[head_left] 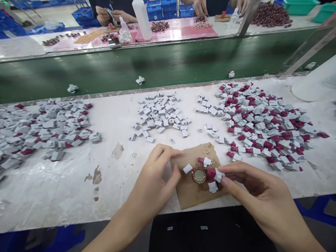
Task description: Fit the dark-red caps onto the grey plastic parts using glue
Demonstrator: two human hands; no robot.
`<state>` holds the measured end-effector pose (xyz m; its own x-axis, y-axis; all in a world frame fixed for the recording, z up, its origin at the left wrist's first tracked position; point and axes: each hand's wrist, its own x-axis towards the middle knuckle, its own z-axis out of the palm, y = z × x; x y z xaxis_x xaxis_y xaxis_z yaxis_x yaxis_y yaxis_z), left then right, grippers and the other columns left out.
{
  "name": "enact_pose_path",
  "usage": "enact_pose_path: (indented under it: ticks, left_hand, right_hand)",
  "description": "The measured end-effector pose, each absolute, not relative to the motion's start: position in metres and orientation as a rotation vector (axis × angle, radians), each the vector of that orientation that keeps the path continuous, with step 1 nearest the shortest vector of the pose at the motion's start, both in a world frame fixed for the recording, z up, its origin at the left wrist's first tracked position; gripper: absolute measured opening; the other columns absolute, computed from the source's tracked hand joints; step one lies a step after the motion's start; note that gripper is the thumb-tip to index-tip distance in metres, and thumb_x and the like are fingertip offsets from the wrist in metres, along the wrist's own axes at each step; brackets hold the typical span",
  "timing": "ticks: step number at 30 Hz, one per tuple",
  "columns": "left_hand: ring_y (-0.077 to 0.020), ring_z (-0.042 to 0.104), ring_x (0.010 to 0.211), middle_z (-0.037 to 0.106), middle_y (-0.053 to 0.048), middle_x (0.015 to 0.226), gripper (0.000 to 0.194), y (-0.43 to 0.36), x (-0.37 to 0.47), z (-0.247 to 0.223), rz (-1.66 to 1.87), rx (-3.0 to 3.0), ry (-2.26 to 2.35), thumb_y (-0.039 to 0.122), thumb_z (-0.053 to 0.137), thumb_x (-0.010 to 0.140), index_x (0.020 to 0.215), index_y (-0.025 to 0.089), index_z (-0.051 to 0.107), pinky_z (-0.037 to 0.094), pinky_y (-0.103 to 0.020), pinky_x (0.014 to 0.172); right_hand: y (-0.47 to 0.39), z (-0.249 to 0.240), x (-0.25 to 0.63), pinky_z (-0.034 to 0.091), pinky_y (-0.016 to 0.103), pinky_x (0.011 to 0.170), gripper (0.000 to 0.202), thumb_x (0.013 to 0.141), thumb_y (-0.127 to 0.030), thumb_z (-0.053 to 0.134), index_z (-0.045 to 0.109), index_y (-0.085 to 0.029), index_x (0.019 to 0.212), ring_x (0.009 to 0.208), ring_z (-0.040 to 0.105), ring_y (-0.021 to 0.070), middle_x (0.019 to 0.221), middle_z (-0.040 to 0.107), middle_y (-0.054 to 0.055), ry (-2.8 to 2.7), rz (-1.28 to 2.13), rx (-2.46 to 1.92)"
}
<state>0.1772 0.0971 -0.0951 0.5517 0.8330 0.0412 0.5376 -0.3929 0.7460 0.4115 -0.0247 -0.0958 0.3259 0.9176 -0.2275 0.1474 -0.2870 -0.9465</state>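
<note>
My right hand (pixel 250 185) pinches a small white-and-maroon plastic piece (pixel 219 175) between thumb and index finger. Its maroon end is at the edge of an upturned bottle cap (pixel 199 175), though I cannot tell if they touch. The cap sits on a brown cardboard square (pixel 189 197). Around it on the cardboard lie a white block (pixel 187 168), a maroon-and-white piece (pixel 205 161) and another white piece (pixel 212 187). My left hand (pixel 157 175) rests at the cardboard's left edge, thumb and index finger apart, with nothing visible between them.
White blocks (pixel 161 113) are heaped ahead. White-and-maroon pieces form piles at right (pixel 262 122) and left (pixel 47 127). A green conveyor belt (pixel 105 71) carries a few pieces. Beyond it, other people's hands (pixel 201 7) work near a white bottle (pixel 142 19). A white container (pixel 315 80) stands far right.
</note>
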Motion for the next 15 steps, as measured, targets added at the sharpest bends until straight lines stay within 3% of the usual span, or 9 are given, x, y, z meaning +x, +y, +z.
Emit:
enact_pose_path:
  ticks: [3,6,15]
  left_hand:
    - [-0.0280,0.064,0.116,0.065,-0.008,0.123,0.033,0.0904,0.1757,-0.0977,0.485,2.119,1.022,0.012,0.060,0.104,0.131,0.030,0.069,0.062,-0.043,0.091]
    - [-0.0300,0.059,0.122,0.066,-0.008,0.123,0.025,0.0877,0.1759,-0.1035,0.445,2.203,0.986,0.015,0.067,0.105,0.125,0.029,0.072,0.058,-0.047,0.101]
    - [-0.0191,0.072,0.098,0.077,0.000,0.111,0.016,0.0917,0.1700,-0.0976,0.593,1.873,1.091,0.017,0.066,0.108,0.117,0.029,0.071,0.060,-0.034,0.088]
  right_hand:
    - [-0.0291,-0.0939,0.4102,0.073,0.037,0.087,0.027,0.095,-0.053,0.087,0.089,-0.030,0.110,0.099,0.084,0.0300,0.112,0.087,0.007,-0.899,1.065,-1.740]
    - [-0.0316,-0.0919,0.4082,0.074,0.039,0.087,0.028,0.094,-0.055,0.087,0.090,-0.031,0.108,0.102,0.083,0.0319,0.113,0.087,0.008,-0.871,1.068,-1.776]
    - [-0.0330,-0.1007,0.4171,0.074,0.032,0.079,0.018,0.096,-0.041,0.087,0.090,-0.036,0.114,0.099,0.085,0.0289,0.112,0.087,0.005,-1.099,0.968,-1.673]
